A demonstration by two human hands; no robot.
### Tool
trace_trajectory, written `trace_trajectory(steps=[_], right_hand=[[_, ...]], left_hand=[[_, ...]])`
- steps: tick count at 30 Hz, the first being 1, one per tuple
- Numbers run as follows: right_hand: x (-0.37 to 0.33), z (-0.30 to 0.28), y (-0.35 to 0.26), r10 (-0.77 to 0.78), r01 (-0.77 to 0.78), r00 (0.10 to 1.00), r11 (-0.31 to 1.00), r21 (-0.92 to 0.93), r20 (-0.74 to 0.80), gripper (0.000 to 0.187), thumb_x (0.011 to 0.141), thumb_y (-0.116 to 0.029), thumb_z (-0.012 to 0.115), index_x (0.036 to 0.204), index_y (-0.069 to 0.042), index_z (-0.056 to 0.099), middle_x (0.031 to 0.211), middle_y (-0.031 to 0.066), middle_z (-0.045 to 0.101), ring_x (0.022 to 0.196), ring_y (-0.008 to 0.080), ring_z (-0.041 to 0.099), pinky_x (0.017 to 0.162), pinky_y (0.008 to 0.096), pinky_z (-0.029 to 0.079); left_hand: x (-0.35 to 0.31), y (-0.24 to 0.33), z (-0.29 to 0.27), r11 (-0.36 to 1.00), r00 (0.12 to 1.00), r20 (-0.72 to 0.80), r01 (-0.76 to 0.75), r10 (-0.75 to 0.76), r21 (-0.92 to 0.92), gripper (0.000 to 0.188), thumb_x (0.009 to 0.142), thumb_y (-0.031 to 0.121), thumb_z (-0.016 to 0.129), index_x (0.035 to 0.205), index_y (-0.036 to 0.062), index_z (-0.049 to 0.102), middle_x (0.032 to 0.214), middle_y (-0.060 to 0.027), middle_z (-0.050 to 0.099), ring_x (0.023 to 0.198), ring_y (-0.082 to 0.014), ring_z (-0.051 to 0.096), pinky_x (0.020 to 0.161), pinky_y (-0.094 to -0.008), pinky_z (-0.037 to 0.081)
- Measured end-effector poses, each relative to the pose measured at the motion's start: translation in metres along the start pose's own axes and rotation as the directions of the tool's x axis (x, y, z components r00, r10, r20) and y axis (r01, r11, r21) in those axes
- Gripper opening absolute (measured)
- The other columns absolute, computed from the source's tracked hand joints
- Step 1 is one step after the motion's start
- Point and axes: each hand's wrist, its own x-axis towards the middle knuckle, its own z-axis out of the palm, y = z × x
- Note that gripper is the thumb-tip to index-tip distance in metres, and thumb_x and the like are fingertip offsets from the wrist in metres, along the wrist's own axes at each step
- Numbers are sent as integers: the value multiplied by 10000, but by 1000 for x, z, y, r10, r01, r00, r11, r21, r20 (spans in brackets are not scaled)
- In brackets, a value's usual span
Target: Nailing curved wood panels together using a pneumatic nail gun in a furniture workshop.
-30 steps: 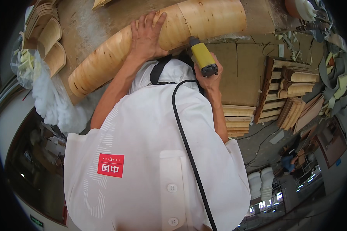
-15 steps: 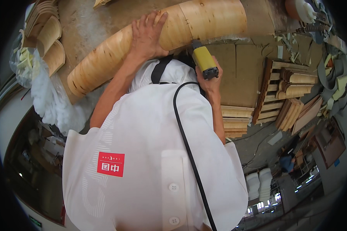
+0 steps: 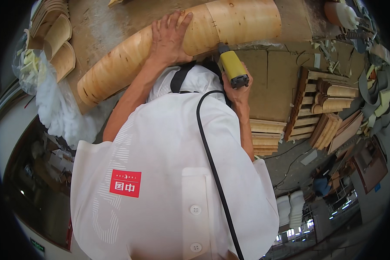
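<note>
Workshop desk (image 3: 264, 86) | left hand (image 3: 169, 39) flat on curved plywood (image 3: 177, 47) | right hand (image 3: 236, 89) clamped on yellow tool (image 3: 233, 67), tip hidden below panel | progress unclear

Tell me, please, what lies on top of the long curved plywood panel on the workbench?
The left hand lies flat on the curved plywood panel. The right hand holds a yellow power tool at its near edge. The tool's tip is hidden.
</note>
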Motion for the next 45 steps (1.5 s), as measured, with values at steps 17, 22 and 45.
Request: trace_trajectory(steps=[17,22,45], right_hand=[[-11,-6,5,20,-21,999,1000,-18,-27,307,702,-24,706,1002,-12,639,870,145,654,761,294,643,715,339,507],[-7,-3,5,34,-34,999,999,-4,-5,316,689,-28,708,997,-11,637,863,160,647,768,328,639,713,347,508],[-14,-6,13,1,-1,1000,1000,-25,-5,342,678,-35,716,1011,-2,648,913,169,666,801,337,659,732,357,521]], left_hand=[[0,-2,-2,1000,1000,8,-7,7,11,1154,441,367,830,1471,194,338,1452,-126,370,1328,-346,339,1082,-534,250],[0,-2,-2,1000,1000,15,4,-4,-5,1162,436,357,828,1474,195,331,1464,-126,355,1335,-353,332,1085,-549,246],[1,-3,0,1000,1000,-17,-24,24,5,1228,389,378,892,1467,207,330,1442,-121,376,1306,-362,358,1036,-576,279]])
